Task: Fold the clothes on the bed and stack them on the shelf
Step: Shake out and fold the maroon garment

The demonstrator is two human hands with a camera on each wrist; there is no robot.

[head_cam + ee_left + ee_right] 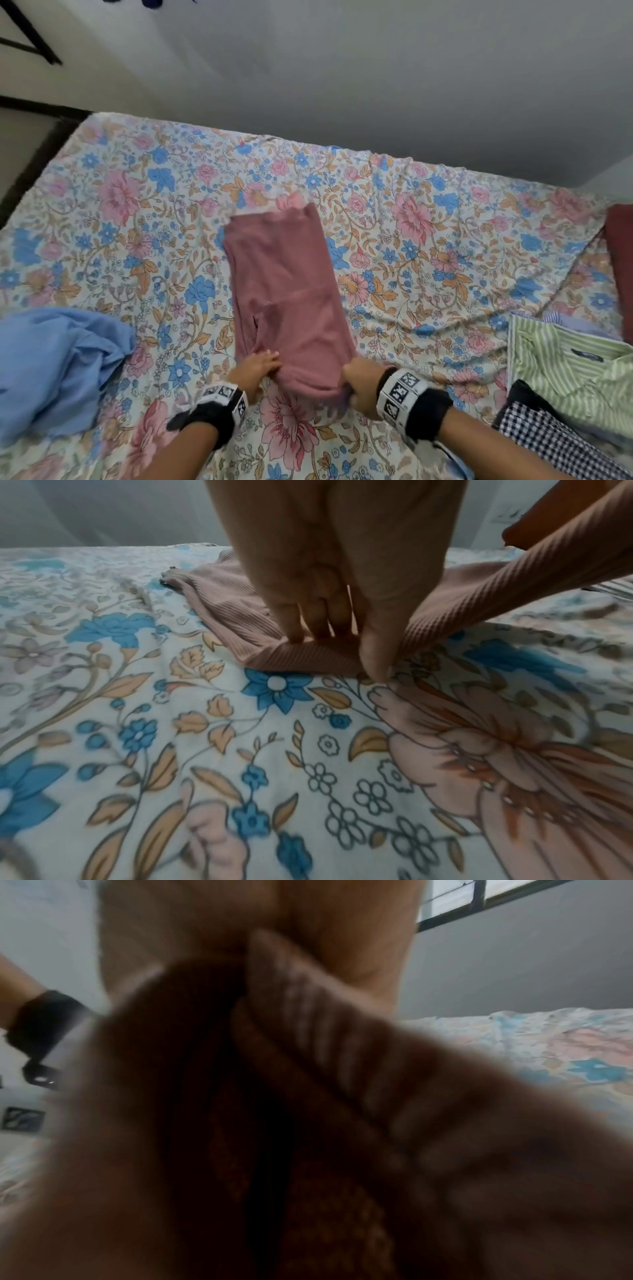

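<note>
Nearest to the person, the right hand (359, 383) is curled tight around the near right corner of the pink ribbed garment (291, 301) and lifts that corner a little off the floral bedsheet (411, 240). In the right wrist view the same cloth (308, 1096) fills almost the whole picture, dark and blurred, bunched inside the hand (260, 920). The left hand (261, 364) is at the near left corner of the garment. In the left wrist view its fingers (294, 610) point down and press on the ribbed cloth (232, 610), while the thumb goes down at the cloth's edge, so the hand (335, 561) pinches the corner against the sheet (240, 750).

The garment lies as a long narrow strip in the middle of the bed, folded lengthwise, and runs away from the person toward the wall (342, 68).

On the left, close to the near edge, a light blue garment (58, 370) lies crumpled. On the right, a green striped shirt (565, 363) lies over other clothes, with a black and white checked cloth (555, 442) just beside it, nearer to the person. A dark red cloth (621, 253) is at the right edge, farther back.

Between these piles and behind the pink garment, the sheet is bare up to the wall. The far left corner of the bed meets a dark frame (37, 150).
</note>
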